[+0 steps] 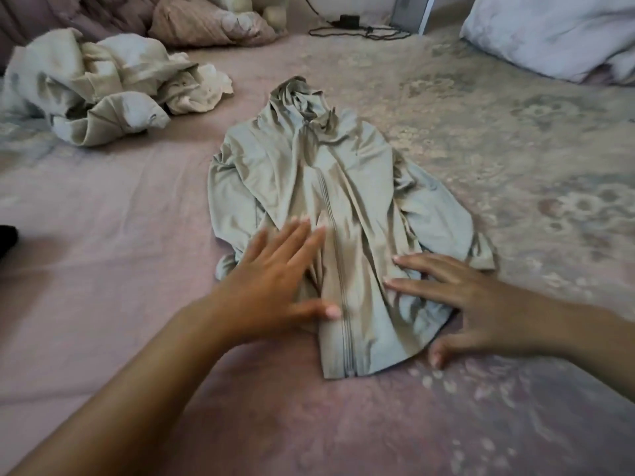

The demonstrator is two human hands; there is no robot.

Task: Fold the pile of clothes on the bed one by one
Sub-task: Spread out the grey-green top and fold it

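Where the pink bed fills nearly the whole view, its cover runs plain on the left and carries a pale floral print towards the right and the near edge. A grey-green zip-up hooded jacket lies spread front-up on the middle of it, hood bunched at the far end, zip running down its centre to the near hem, sleeves tucked in along both sides, the cloth rumpled.

Both forearms reach in from the near corners. The left hand lies flat, palm down, on the jacket's lower left part, fingers straight and slightly spread, pointing away and to the right, thumb stretched out to touch the cloth just beside the zip; it grasps nothing. The right hand also lies palm down with fingers extended and fanned, pointing left across the lower right part of the jacket, its thumb resting on the bed cover just off the hem; it too holds nothing.

Far left, well apart from the jacket, sits a crumpled pile of clothes in similar pale green and cream. A white pillow lies at the far right corner, a pinkish rumpled blanket along the far edge, and a black cable with a small adapter between them. A small dark object shows at the left edge; what it is cannot be told.
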